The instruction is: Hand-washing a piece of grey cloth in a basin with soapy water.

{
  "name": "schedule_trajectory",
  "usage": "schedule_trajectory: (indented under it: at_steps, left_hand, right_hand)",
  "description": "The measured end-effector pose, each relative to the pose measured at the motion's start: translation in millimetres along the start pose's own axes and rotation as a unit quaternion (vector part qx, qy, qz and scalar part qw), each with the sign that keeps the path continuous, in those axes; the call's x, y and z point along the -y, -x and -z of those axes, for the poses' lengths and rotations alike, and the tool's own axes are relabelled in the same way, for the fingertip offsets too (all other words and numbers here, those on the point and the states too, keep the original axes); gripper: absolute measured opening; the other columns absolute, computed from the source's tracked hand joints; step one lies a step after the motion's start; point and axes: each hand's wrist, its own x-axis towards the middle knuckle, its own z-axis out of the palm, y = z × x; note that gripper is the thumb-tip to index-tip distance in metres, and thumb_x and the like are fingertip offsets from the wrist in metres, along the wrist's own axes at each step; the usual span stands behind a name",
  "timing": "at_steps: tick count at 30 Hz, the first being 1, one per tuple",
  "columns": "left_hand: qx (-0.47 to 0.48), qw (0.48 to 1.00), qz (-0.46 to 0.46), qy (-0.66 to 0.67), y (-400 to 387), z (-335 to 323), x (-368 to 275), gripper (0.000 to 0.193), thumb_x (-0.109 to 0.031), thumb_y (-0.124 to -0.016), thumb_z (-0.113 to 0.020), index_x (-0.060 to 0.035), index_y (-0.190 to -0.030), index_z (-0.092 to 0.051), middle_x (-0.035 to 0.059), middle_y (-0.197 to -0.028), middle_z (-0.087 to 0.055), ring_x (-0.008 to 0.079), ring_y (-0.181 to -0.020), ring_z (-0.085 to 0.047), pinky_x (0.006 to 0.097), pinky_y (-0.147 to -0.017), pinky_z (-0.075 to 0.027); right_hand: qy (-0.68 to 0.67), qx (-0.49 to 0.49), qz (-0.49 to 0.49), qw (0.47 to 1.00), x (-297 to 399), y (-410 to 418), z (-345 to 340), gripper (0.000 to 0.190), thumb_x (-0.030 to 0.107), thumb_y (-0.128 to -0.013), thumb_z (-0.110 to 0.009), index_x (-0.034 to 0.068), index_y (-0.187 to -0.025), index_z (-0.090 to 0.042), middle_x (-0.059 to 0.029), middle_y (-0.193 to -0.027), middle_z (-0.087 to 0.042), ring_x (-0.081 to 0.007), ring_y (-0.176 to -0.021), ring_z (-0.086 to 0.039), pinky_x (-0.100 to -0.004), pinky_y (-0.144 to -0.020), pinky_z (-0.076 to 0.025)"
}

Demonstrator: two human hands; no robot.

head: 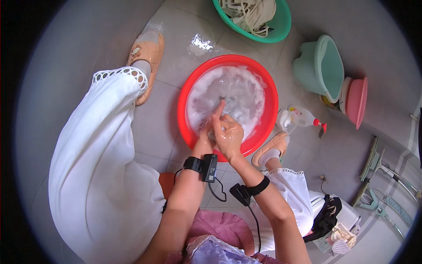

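Note:
Sudsy water fills a red plastic basin (228,58) on the floor between my feet. Both of my hands are together over its near side, wet and partly overlapping. My left hand (208,127) is lower, with one finger stretched towards the middle of the foam. Against it, my right hand (230,134) has its fingers bent, with foam on the knuckles. Something pale lies in the cloudy water beside the fingers, but I cannot make out what it is. Whether either hand grips anything is hidden by the overlap and suds.
A green basin (280,31) with cream fabric (247,15) stands beyond. To the right are a pale green tub (305,67), a pink basin (357,102) and a clear pump bottle (304,117). Mops (374,199) lean at the wall. The tiled floor (150,132) has wet patches.

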Motion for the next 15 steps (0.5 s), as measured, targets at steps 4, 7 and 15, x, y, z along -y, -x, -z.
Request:
schedule_trajectory:
  at_steps: [4, 7, 15]
  left_hand:
    - [-0.086, 0.978, -0.189, -0.019, -9, -35, 17, 0.04, -0.043, -0.093, -0.057, -0.0044, -0.105, -0.061, 0.0044, -0.091, -0.062, 0.0144, -0.08, -0.06, 0.0287, -0.072, -0.049]
    - [-0.195, 0.971, -0.137, -0.004, -23, -67, 13, 0.039, -0.037, -0.094, -0.057, -0.0011, -0.106, -0.062, 0.0055, -0.092, -0.064, 0.0152, -0.078, -0.061, 0.0299, -0.071, -0.049]
    - [-0.183, 0.979, -0.07, -0.059, -4, -32, -13, 0.059, -0.052, -0.092, -0.053, -0.0036, -0.126, -0.053, 0.0092, -0.114, -0.061, 0.0195, -0.101, -0.06, 0.0357, -0.085, -0.05]
  right_hand:
    - [0.089, -0.021, -0.045, 0.995, -38, -24, -6, 0.044, 0.037, -0.095, -0.048, 0.001, -0.076, -0.066, -0.0226, -0.075, -0.062, -0.0386, -0.066, -0.062, -0.0457, -0.06, -0.045]
    - [0.22, -0.064, -0.128, 0.965, -92, -52, 11, 0.049, 0.039, -0.093, -0.046, 0.001, -0.069, -0.065, -0.0243, -0.079, -0.065, -0.0411, -0.077, -0.064, -0.0483, -0.065, -0.048]
    - [-0.089, -0.067, -0.028, 0.993, -26, 4, -5, 0.043, 0.032, -0.095, -0.052, -0.004, -0.075, -0.063, -0.0167, -0.068, -0.059, -0.0259, -0.06, -0.053, -0.0367, -0.06, -0.042]
